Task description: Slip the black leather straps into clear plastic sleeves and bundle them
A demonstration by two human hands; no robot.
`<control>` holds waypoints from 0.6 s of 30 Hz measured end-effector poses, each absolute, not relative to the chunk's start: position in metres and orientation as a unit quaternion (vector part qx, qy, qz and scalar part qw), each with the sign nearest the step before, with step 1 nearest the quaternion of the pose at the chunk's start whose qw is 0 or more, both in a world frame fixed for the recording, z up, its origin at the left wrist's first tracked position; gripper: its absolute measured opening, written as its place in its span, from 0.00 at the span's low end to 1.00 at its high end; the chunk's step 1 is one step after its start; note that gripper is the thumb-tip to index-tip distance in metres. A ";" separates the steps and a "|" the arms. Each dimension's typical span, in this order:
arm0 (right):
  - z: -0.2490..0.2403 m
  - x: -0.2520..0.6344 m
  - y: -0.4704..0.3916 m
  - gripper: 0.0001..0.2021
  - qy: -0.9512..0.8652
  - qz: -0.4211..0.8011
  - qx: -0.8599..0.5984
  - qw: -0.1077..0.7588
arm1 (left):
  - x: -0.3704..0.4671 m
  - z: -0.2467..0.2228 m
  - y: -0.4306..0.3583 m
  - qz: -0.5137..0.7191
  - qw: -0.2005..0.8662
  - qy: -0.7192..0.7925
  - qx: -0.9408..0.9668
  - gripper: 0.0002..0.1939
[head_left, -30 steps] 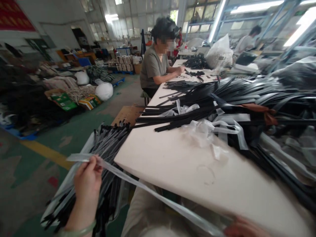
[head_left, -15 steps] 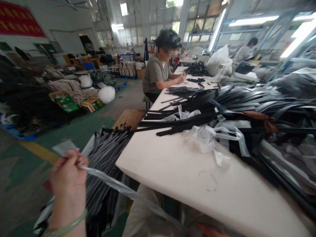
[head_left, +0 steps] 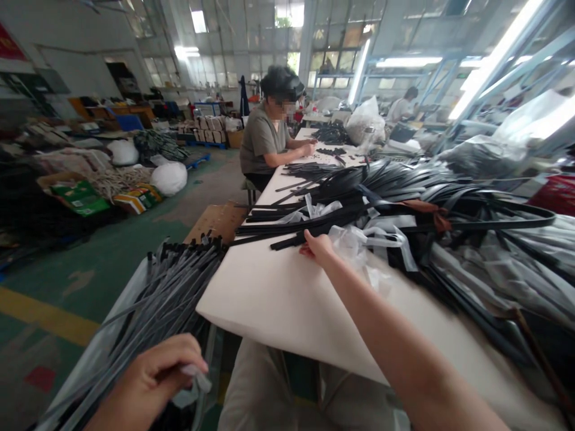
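Now your right hand (head_left: 318, 246) has reached the black strips (head_left: 287, 241) at twelve o'clock, so picking seems possible; its grip is unclear. Your left hand (head_left: 157, 374), ten o'clock, pinches crumpled plastic (head_left: 203, 381).

No text, label or number can be read. Left of the white table (head_left: 269, 287), pale print on 1 green package (head_left: 81, 197) is too small; farther left and higher, marks on 1 red banner (head_left: 9, 45) are blurred.
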State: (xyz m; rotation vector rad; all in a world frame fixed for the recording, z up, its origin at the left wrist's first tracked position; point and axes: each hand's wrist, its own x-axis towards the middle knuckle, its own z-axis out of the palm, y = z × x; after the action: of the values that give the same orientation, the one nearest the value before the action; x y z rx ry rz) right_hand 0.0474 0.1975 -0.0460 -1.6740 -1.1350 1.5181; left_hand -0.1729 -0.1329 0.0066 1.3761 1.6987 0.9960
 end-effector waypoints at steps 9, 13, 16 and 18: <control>-0.054 0.055 0.195 0.13 -0.404 0.588 -0.639 0.289 | -0.135 -0.017 -0.090 0.437 0.419 0.663 0.440 0.24; -0.052 0.070 0.165 0.10 -0.413 0.616 -0.619 0.257 | -0.118 -0.028 -0.079 0.422 0.466 0.654 0.421 0.25; -0.050 0.091 0.137 0.08 -0.434 0.631 -0.600 0.231 | -0.106 -0.035 -0.074 0.432 0.479 0.640 0.418 0.20; -0.048 0.108 0.119 0.13 -0.451 0.634 -0.590 0.216 | -0.100 -0.036 -0.072 0.430 0.486 0.625 0.433 0.17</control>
State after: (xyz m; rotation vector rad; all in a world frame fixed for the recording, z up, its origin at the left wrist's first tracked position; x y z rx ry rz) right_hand 0.1079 0.1194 -0.0475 -1.6345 -1.2494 1.7568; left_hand -0.1000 -0.0715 -0.0362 1.0545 1.5220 1.0471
